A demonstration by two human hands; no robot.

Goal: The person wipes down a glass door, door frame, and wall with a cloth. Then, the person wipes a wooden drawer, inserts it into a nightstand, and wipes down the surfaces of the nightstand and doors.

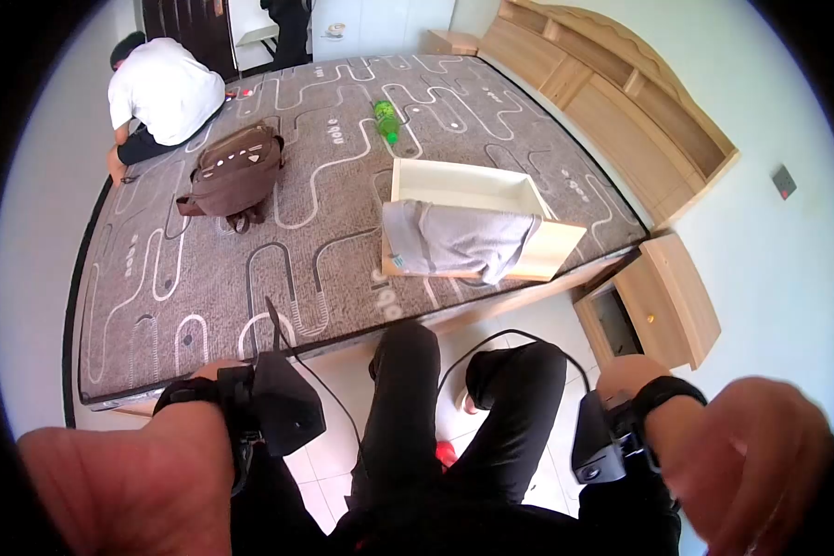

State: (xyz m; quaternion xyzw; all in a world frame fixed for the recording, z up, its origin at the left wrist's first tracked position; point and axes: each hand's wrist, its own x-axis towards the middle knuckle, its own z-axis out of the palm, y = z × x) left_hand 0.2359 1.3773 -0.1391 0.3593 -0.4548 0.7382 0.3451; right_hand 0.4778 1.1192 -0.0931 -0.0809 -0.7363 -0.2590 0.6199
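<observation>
My left hand (125, 482) is raised at the lower left, with its heel and wrist toward the camera; its fingers are hidden or out of frame. At the lower right, my right hand (755, 463) is close to the camera with its fingers curled in, and whatever it may hold is not visible. Both wrists wear black straps with dark devices, the left device (287, 408) and the right device (598, 445), trailing black cables. Ahead on the bed lies a wooden drawer (551, 250), white inside, with a grey cloth (459, 236) draped over its near side.
The patterned mattress (185, 278) fills the middle, bearing a brown backpack (241, 171) and a green bottle (386, 122). A person in a white shirt (167, 93) sits at its far left. A wooden headboard (612, 102) and a nightstand (667, 296) with a dark opening stand right.
</observation>
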